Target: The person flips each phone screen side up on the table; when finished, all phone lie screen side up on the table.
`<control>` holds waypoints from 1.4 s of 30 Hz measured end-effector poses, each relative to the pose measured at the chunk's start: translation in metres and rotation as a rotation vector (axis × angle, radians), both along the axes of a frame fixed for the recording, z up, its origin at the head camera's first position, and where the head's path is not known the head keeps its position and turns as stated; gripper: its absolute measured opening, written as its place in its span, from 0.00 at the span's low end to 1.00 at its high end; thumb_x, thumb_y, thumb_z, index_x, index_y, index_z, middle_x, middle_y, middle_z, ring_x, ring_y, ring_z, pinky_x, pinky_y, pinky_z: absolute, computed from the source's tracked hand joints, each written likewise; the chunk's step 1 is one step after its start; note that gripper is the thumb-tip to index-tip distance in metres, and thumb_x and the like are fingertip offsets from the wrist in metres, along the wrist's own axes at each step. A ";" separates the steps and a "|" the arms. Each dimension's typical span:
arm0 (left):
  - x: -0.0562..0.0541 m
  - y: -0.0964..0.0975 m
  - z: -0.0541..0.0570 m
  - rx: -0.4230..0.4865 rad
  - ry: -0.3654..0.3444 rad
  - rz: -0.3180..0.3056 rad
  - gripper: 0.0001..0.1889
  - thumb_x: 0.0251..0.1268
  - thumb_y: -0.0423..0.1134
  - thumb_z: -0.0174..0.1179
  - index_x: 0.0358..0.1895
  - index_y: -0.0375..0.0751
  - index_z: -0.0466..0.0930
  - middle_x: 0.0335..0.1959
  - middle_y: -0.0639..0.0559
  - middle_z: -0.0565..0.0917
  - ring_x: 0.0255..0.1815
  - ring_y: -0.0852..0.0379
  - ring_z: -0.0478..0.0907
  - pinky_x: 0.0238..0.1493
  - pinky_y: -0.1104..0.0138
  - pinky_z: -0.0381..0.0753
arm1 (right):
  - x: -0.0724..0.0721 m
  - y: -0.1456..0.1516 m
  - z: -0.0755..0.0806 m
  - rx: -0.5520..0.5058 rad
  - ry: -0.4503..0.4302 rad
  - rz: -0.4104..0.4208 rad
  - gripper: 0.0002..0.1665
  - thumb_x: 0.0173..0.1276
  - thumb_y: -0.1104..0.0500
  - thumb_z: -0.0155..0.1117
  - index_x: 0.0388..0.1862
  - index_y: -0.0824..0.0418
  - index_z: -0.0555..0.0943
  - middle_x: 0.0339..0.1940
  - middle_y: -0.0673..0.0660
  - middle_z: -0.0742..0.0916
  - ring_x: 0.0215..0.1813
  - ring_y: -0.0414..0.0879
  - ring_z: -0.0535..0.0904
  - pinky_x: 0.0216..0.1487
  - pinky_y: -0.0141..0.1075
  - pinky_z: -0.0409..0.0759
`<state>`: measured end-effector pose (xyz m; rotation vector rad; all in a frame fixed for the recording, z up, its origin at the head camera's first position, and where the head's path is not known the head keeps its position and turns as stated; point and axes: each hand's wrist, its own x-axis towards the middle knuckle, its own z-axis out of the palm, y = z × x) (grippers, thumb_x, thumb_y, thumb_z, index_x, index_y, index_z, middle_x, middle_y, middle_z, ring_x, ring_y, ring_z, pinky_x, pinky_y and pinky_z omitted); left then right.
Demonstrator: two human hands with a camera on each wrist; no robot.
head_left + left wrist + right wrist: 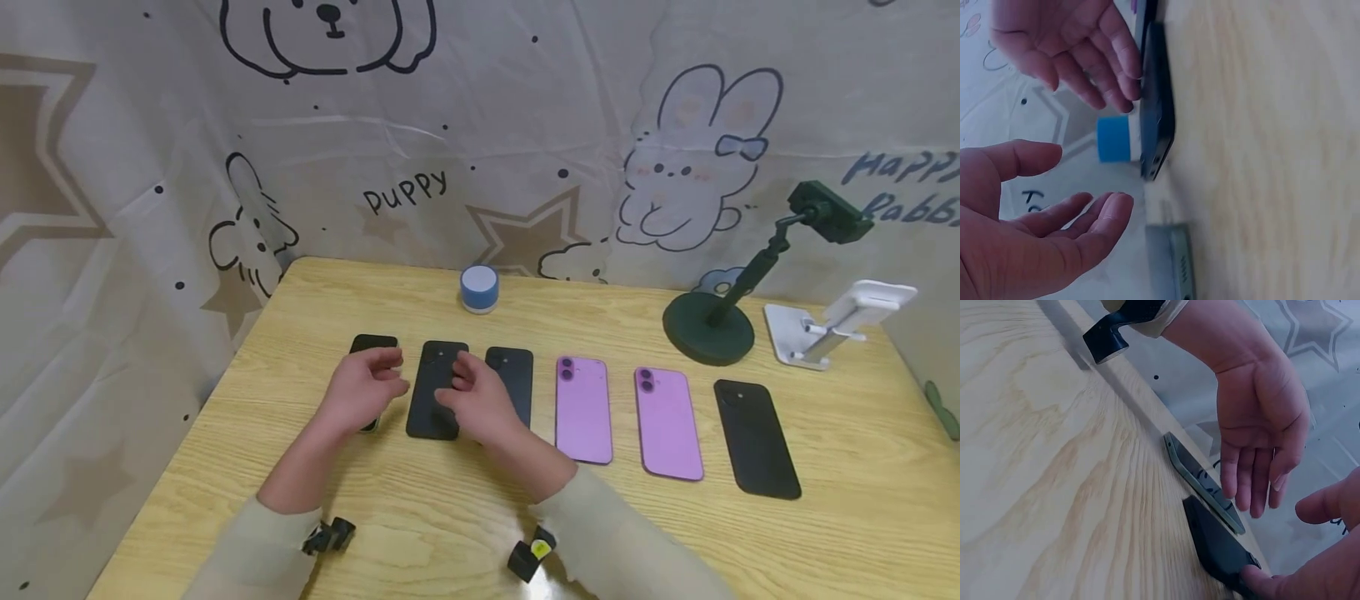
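Note:
My left hand (362, 390) hovers over the leftmost phone (373, 342), hiding most of it. That phone has a pale green side edge and a glossy dark face in the right wrist view. Just right of it lies a black phone (432, 400), its camera end toward the back. My right hand (482, 400) is over this phone's right side and partly covers another black phone (517, 379); a fingertip overlaps the black phone (1210, 540) in the right wrist view. Both hands are empty, palms facing each other, fingers loosely bent.
Rightward in the row lie two pink phones (583, 417) (670, 425) and a black phone (757, 442). Behind stand a blue-and-white round item (479, 290), a dark green stand (708, 332) with an adjustable arm, and a white folding phone stand (798, 337). A printed curtain (517, 108) hangs behind the table.

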<state>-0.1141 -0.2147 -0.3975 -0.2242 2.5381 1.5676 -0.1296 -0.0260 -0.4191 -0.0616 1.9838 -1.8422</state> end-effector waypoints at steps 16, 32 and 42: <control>-0.004 0.020 -0.012 0.087 -0.091 0.044 0.34 0.63 0.28 0.62 0.72 0.27 0.63 0.67 0.32 0.70 0.67 0.39 0.69 0.62 0.53 0.73 | 0.002 0.017 -0.002 -0.038 -0.003 -0.041 0.43 0.69 0.67 0.63 0.79 0.66 0.56 0.77 0.64 0.64 0.72 0.59 0.64 0.57 0.46 0.78; -0.011 0.014 -0.021 0.231 -0.127 0.179 0.32 0.65 0.26 0.61 0.73 0.30 0.63 0.64 0.35 0.71 0.61 0.41 0.72 0.51 0.56 0.81 | -0.003 0.009 0.000 -0.146 -0.072 -0.112 0.43 0.65 0.73 0.60 0.78 0.66 0.60 0.76 0.60 0.66 0.67 0.57 0.69 0.46 0.42 0.81; -0.012 0.012 -0.019 0.277 -0.118 0.210 0.30 0.60 0.18 0.59 0.68 0.27 0.69 0.56 0.34 0.77 0.56 0.43 0.76 0.43 0.67 0.80 | -0.004 0.005 -0.005 -0.047 0.004 -0.195 0.40 0.60 0.81 0.59 0.73 0.67 0.68 0.70 0.64 0.73 0.61 0.56 0.76 0.53 0.40 0.80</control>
